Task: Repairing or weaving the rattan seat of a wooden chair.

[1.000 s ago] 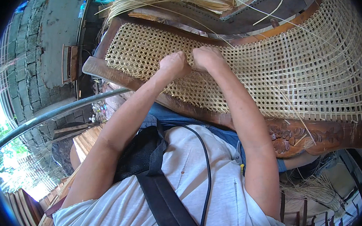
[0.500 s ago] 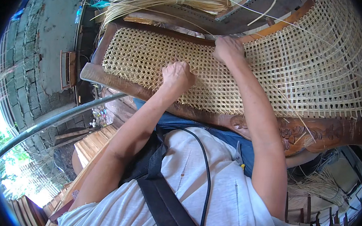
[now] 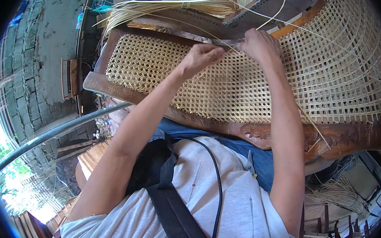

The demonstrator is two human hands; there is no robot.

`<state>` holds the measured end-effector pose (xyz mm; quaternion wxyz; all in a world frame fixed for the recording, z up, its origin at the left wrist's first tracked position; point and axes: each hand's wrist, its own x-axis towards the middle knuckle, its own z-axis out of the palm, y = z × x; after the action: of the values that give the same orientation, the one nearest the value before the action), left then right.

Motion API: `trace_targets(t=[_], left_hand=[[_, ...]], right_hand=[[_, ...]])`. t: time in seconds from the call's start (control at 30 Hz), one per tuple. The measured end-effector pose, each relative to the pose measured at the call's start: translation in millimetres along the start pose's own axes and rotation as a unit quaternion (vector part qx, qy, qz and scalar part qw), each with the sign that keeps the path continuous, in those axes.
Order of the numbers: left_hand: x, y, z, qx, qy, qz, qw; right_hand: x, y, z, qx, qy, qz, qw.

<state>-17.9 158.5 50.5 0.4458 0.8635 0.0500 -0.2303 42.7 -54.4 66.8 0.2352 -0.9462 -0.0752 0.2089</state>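
A wooden chair frame [image 3: 112, 88] with a woven cane panel [image 3: 145, 64] lies across my lap. At the panel's far edge, my left hand [image 3: 203, 58] is closed in a pinch on a thin cane strand [image 3: 233, 47]. Just to its right, my right hand [image 3: 262, 45] is closed on the same strand, its fingertips partly hidden. The strand runs across the short gap between the hands. Left of the hands the weave is dense; to the right it is a more open grid with loose ends.
A bundle of cane strips [image 3: 177, 7] lies beyond the panel, beside another dark wooden frame [image 3: 252, 14]. Long loose strands cross the panel's right side. A metal pole [image 3: 60, 126] slants at the left. More cane [image 3: 341, 195] lies at the lower right.
My left hand has moved away and to the right, from the middle of the panel to its far edge. My right hand has shifted slightly right and away. A strand now shows between them.
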Motion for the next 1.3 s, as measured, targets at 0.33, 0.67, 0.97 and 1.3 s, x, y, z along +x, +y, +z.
trace_targets(t=[0.33, 0.67, 0.97, 1.3], left_hand=[[-31, -8, -25, 0.152, 0.037, -0.155, 0.975], [-20, 1, -18, 0.307, 0.008, -0.241, 0.921], [-15, -11, -19, 0.359, -0.007, -0.217, 0.908], [-16, -10, -1, 0.441, -0.019, -0.155, 0.884]], right_hand=[[-7, -34, 81, 0.084, -0.245, -0.101, 0.961], [-13, -63, 99, 0.040, -0.149, -0.145, 0.977], [-3, -59, 101, 0.056, -0.141, -0.167, 0.974], [2, -66, 90, -0.001, -0.232, -0.079, 0.969]])
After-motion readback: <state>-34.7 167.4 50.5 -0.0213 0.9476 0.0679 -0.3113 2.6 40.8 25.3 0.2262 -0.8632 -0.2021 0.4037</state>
